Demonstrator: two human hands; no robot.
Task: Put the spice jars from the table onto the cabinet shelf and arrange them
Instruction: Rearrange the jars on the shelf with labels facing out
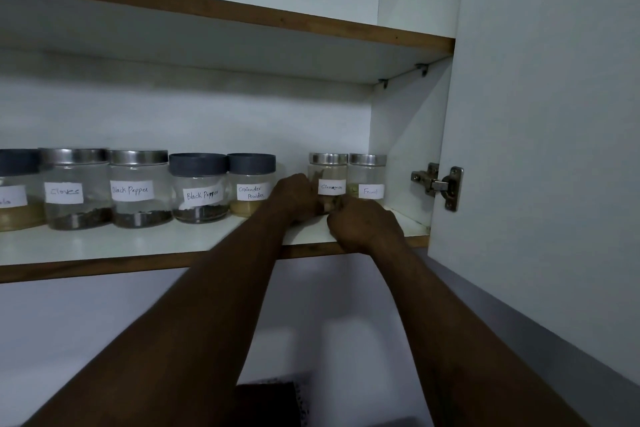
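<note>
A row of labelled spice jars stands on the white cabinet shelf (145,246). From the left: a partly cut-off jar (14,191), Cloves (74,189), Black Pepper with a steel lid (138,189), Black Pepper with a grey lid (199,189), Coriander Powder (251,187). After a gap come Cinnamon (329,180) and Fennel (367,180). My left hand (294,198) wraps the Cinnamon jar's lower left side. My right hand (363,224) curls against its lower right side, in front of the Fennel jar. Both hands hide the jar's base.
The cabinet's right wall carries a metal hinge (438,185), and the open door (540,149) stands just right of my right arm. An upper shelf (242,15) runs overhead. Below the shelf is a pale wall and a dark object (270,402) at the bottom edge.
</note>
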